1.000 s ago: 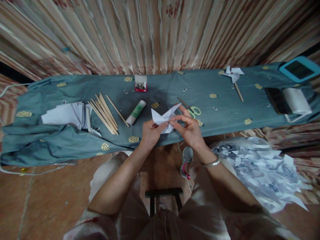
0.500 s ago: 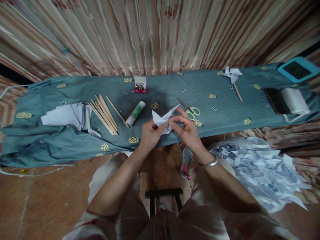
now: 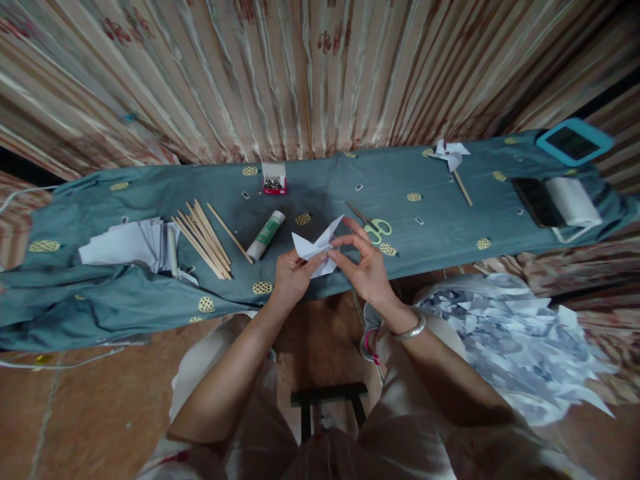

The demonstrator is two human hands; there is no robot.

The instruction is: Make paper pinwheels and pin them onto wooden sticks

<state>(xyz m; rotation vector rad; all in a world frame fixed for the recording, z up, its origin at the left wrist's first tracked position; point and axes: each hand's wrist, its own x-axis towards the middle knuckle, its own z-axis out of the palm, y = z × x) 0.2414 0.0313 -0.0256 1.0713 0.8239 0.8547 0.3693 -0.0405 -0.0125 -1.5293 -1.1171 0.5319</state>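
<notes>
Between my two hands is a white paper pinwheel (image 3: 319, 249), its pointed blades folded toward the middle. My left hand (image 3: 293, 275) pinches it from the left side, thumb on the paper. With thumb and index finger, my right hand (image 3: 366, 268) grips it near the centre; the other fingers are raised. Whether a pin sits at the centre is too small to tell. Just beyond my right hand lie green-handled scissors (image 3: 375, 227). A glue stick (image 3: 267, 235) rests to the left of the pinwheel, and behind it stands a red box of thumbtacks (image 3: 275, 184).
Wooden sticks (image 3: 205, 240) and a stack of white paper (image 3: 125, 245) lie on the left of the cloth-covered table (image 3: 320, 190). A pinwheel on a stick (image 3: 453, 157), a phone (image 3: 537, 202) and a blue-framed device (image 3: 575, 141) are at the right. Below sits a bag of paper pieces (image 3: 520, 340).
The whole view has shifted slightly. Both hands still hold the pinwheel over the table's front edge, with little change in their grip.
</notes>
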